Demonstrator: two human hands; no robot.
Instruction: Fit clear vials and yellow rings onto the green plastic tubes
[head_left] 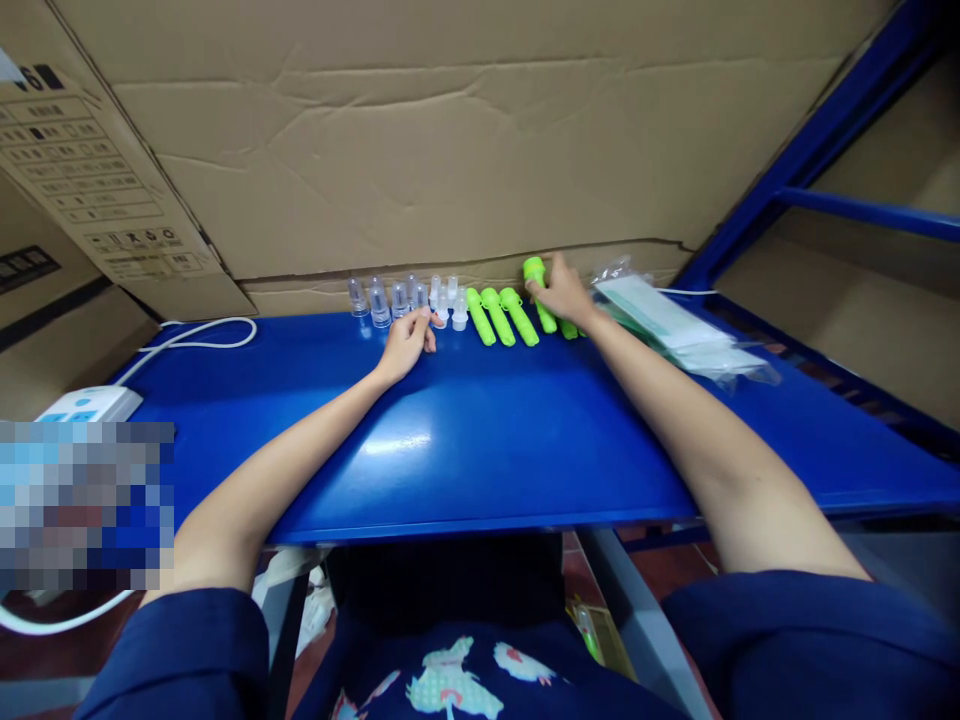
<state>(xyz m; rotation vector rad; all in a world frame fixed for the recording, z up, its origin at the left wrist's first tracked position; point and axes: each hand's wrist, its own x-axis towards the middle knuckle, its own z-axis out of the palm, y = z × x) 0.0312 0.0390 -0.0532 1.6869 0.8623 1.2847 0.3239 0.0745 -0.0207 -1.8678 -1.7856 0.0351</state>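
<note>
A bright green flashlight (547,318) is in my right hand (564,291), whose fingers close around it near its wide head. Beside it, three like green flashlights (499,320) lie in a row, wide heads toward the cardboard. More green (568,329) shows under my right hand, mostly covered. My left hand (406,343) rests on the table with fingers curled in, and nothing shows in them. Just behind it stand several clear plastic bullet-shaped pieces (379,305). Smaller whitish translucent pieces (460,310) stand between that hand and the flashlights.
The blue table (480,440) backs onto a large cardboard sheet (450,150). Clear plastic bags with pale flat contents (675,325) lie at the right, near a blue metal frame (795,160). A white power strip (94,403) with a cable (217,343) is at the left.
</note>
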